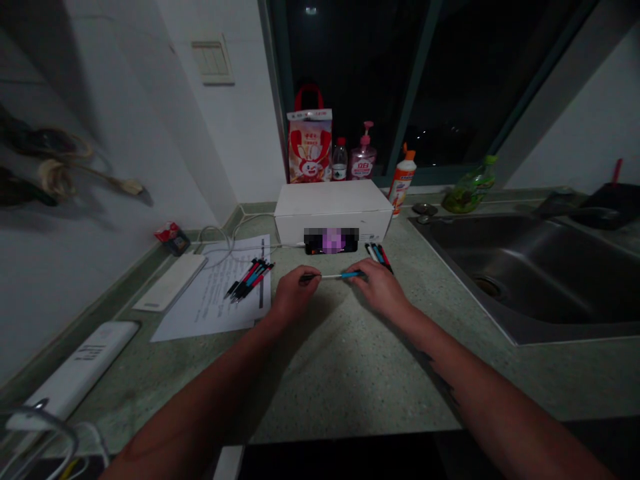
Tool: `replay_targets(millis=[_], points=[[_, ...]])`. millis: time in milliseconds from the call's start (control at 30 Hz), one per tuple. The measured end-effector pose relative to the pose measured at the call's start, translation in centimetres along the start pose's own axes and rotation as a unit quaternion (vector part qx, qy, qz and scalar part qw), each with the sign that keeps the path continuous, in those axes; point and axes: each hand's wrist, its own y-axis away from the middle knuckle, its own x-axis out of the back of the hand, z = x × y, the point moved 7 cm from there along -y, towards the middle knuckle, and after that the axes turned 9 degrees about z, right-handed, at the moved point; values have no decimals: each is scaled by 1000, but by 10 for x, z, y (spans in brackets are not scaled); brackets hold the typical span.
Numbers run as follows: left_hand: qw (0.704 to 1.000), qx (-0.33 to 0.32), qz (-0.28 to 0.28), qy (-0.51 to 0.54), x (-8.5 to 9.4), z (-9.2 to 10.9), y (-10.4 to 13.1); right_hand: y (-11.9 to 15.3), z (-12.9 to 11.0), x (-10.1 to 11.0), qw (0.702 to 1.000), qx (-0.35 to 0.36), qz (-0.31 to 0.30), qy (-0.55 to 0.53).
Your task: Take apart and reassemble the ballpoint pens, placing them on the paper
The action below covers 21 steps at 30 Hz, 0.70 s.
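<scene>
"Between the pinched fingers of the left hand (pixel 294 291) and right hand (pixel 379 285), what shows?"

"A slim pen (pixel 331 276), each end gripped, its thin pale middle bare over the speckled counter (pixel 345 373)."

"Which way does it point?"

"Its long axis runs side to side, dark end left, blue end right, in front of a propped phone (pixel 331 249) and a white box (pixel 330 199)."

This is a kitchen. A steel sink (pixel 555 250) with a round drain (pixel 487 286) is set into the speckled green bench (pixel 350 380), and a pink pump bottle (pixel 363 162), an orange-capped bottle (pixel 401 181) and a green-capped bottle (pixel 469 190) sit along the window (pixel 355 60).
</scene>
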Motion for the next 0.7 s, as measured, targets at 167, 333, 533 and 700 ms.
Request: replay_targets(millis=[167,333,533,700], points=[[999,29,32,-4,6,-7,-6,-3,16,12,994,-64,52,69],[996,-46,-44,-66,-9,-2,2,-1,23,11,987,-122,55,91],[977,-146,-90,-124,-25,6,17,0,-3,4,998,26,36,39],[996,-34,-79,-11,-21,-3,11,3,-27,2,985,138,15,100]])
